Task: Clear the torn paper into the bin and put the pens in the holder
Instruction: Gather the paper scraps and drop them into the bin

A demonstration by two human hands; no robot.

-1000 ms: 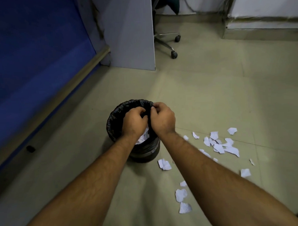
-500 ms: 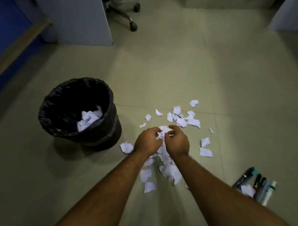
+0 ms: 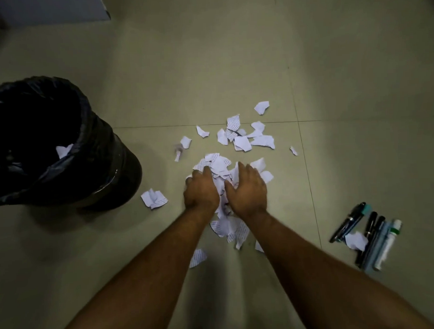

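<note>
At the far left stands the bin point(image 3: 63, 155), lined with a black bag, with a few white scraps showing inside it. Just right of its base a torn piece point(image 3: 154, 199) lies on the tiled floor point(image 3: 207, 66). In the middle the left hand point(image 3: 201, 190) and right hand point(image 3: 246, 190) rest side by side on a heap of torn paper point(image 3: 218, 164), fingers loosely bent over the scraps and cupping them from both sides; whether any piece is actually gripped cannot be told. More scraps point(image 3: 244, 138) lie scattered beyond the hands, and others lie between the forearms. At the far right, well apart from the heap, the pens point(image 3: 371, 235) lie in a bunch on the floor with one white scrap on top of them
</note>
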